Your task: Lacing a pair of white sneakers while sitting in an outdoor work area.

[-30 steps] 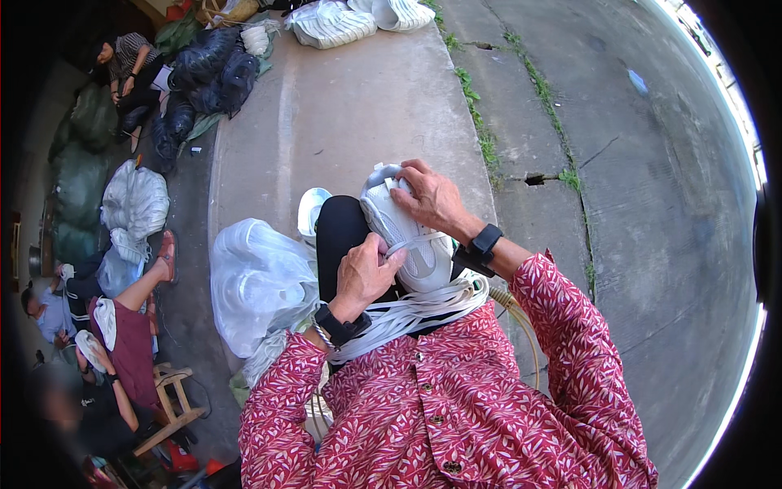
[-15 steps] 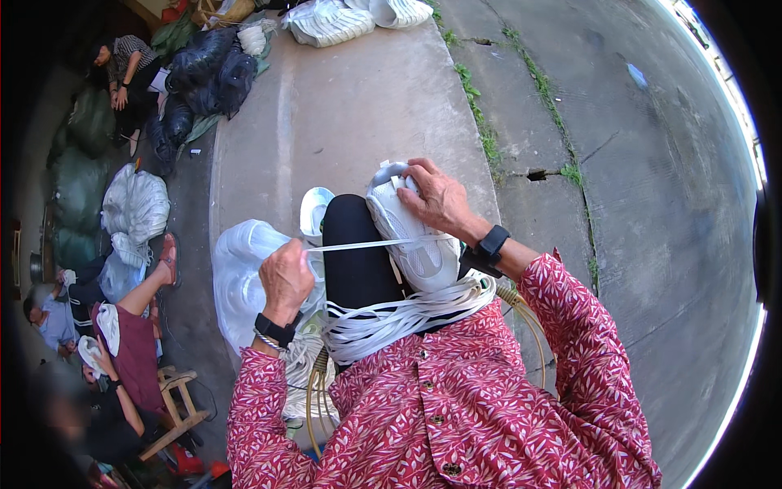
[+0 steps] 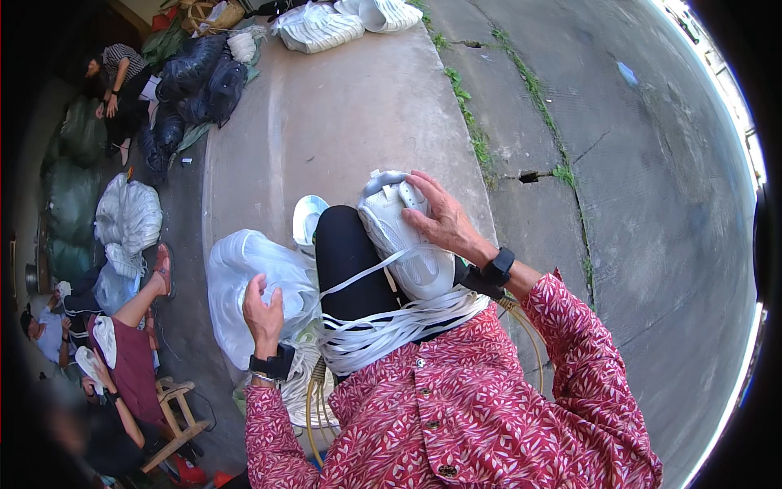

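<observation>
A white sneaker (image 3: 403, 236) rests on my black-trousered knee (image 3: 346, 253). My right hand (image 3: 444, 220) lies over the sneaker's top and side and holds it steady. A flat white lace (image 3: 358, 277) runs taut from the shoe down to the left, toward my left hand (image 3: 262, 314). That hand is closed on the lace's end, in front of a clear plastic bag (image 3: 244, 269). A bundle of several loose white laces (image 3: 391, 326) lies across my lap. Both wrists wear black bands.
I sit at the edge of a concrete slab (image 3: 326, 122), with cracked pavement (image 3: 635, 204) to the right. White shoes (image 3: 322, 28) and black bags (image 3: 195, 77) lie at the far end. Other people (image 3: 122, 326) sit at the left by white sacks (image 3: 126, 216) and a wooden stool (image 3: 175, 407).
My left hand has left the shoe and drawn the lace out to the left and down toward the plastic bag. My right hand stays on the sneaker.
</observation>
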Tool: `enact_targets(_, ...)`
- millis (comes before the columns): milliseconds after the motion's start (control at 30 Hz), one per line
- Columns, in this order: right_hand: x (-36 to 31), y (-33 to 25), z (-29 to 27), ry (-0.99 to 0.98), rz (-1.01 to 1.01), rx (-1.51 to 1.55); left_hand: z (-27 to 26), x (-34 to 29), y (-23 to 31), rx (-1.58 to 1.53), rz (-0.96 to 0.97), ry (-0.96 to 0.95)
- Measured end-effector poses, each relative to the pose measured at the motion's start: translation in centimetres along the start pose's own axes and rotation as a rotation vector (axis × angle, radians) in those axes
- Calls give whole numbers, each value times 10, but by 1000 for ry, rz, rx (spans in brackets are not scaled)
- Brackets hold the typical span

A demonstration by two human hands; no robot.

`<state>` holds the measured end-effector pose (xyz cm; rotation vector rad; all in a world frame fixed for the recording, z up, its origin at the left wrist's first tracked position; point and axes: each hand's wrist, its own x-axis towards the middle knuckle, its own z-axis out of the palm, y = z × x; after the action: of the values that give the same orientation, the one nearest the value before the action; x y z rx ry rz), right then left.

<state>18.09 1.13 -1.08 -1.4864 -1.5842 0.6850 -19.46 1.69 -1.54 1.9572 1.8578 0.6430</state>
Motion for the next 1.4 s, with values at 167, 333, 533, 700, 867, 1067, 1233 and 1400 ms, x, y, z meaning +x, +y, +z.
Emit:
enact_targets(167, -55, -2, -23, -32, 293, 268, 43, 12, 137, -312, 354, -287)
enact_targets(333, -91, 9, -42, -190, 360, 112, 59, 17, 158, -301, 269, -636)
enact_targets(533, -80, 28, -44, -183, 235, -135, 42, 19, 128, -334, 353, -569)
enact_targets(700, -56, 24, -54, 53, 104, -268, 29, 11, 130, -396, 79, -612)
enact_targets(867, -43, 7, -58, 219, 210, -10, 41, 3, 153, -141, 284, -718)
enact_targets(1067, -31, -7, -69, 232, 548, 856, 28, 6, 134, -189, 308, -615)
enact_targets(1233, -18, -6, -88, 220, 736, 1294, 3, 1, 72, 50, 266, -413)
enact_targets(1400, -9, 2, -127, 283, 699, 1215, -18, -4, -10, 298, 30, -271)
